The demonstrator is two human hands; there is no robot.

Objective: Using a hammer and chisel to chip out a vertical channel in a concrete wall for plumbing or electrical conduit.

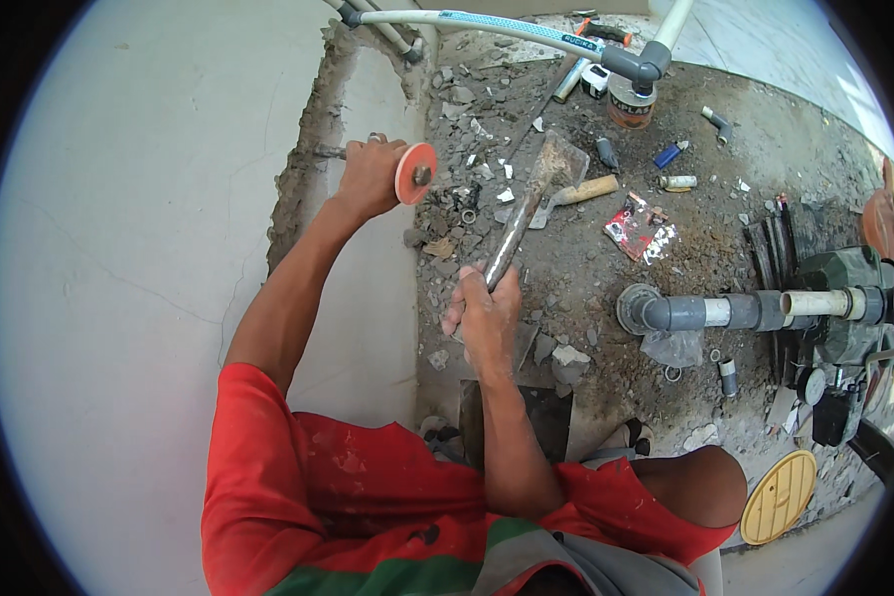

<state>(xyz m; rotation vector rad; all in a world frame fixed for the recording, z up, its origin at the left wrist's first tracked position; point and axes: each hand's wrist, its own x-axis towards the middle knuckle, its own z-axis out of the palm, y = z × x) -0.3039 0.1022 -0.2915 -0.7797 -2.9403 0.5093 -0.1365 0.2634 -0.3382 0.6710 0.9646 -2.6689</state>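
Note:
My left hand [371, 177] is closed around a chisel with an orange round hand guard [414, 175]. The chisel's shaft [330, 152] points left at the rough edge of a groove [308, 164] broken into the pale wall. The struck end of the chisel sticks out through the guard, facing right. My right hand [489, 323] grips the metal handle of a hammer [513, 236], its dusty blocky head raised up and to the right, apart from the chisel. Below it on the rubble lies a tool with a wooden handle [588, 190].
A pale pipe [507, 32] with grey elbows crosses the top. At right, a grey drain pipe [730, 311] stands out from the floor. Rubble, pipe fittings, a blue lighter [670, 154] and a torn red packet [634, 226] litter the ground. A yellow round lid [779, 498] lies lower right.

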